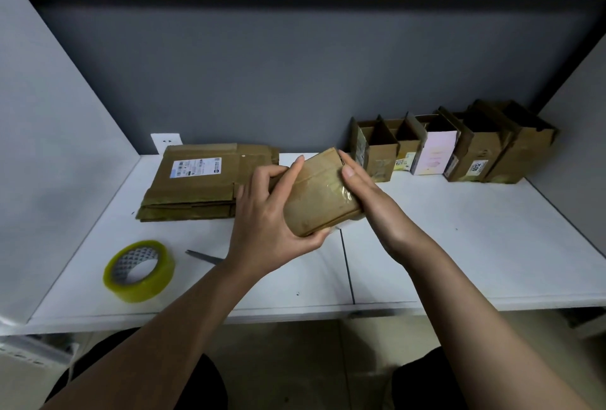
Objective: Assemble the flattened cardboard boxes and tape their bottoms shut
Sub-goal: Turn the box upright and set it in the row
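Right now both hands are up over the white table, working one small cardboard box held in the air just above the table's middle. The left hand grips the box from the near-left side, thumb tucked under its lower corner and fingers curled round the far edge. The right hand clamps the opposite side, thumb pressed flat on the top face where a glossy strip of clear tape crosses the flaps. Off to the left, a stack of flattened boxes lies on the table, the top one carrying a white shipping label. Nearer the front-left edge sits a roll of yellowish tape, lying on its side, and just beside it a pair of scissors pokes out from behind the left wrist. Along the back wall on the right stands a row of assembled boxes, open tops up, packed side by side.
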Demonstrator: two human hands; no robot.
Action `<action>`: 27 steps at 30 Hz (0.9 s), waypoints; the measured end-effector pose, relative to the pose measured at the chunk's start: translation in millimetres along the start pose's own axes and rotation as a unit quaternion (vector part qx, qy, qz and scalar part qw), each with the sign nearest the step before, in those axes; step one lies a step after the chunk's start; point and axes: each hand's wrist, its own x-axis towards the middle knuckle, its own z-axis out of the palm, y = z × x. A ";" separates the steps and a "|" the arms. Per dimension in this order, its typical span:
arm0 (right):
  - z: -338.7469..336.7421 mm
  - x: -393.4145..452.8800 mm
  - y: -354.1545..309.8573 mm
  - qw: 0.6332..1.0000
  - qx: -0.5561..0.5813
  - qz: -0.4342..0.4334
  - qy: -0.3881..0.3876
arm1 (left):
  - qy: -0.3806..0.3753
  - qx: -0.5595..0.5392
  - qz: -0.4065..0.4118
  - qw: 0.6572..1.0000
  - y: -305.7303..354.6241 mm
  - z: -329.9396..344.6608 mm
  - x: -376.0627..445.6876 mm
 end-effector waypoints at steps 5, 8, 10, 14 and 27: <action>-7.0 6.7 4.5 0.999 0.000 0.030 0.015 | 0.037 -0.019 0.035 0.999 6.9 -6.8 -5.4; -13.7 20.9 17.7 0.998 -0.030 0.036 0.037 | 0.045 -0.032 0.034 0.998 10.2 -10.7 -8.8; -18.4 28.8 25.0 0.997 -0.016 0.043 0.064 | 0.037 -0.041 0.035 0.998 10.4 -12.7 -10.3; -22.0 35.8 40.2 0.986 -0.004 0.080 0.148 | -0.008 -0.041 0.031 0.999 4.1 -13.1 -11.2; 6.5 22.5 42.6 0.875 -0.240 -0.064 0.416 | -0.079 -0.456 -0.373 0.804 6.6 -1.4 -6.0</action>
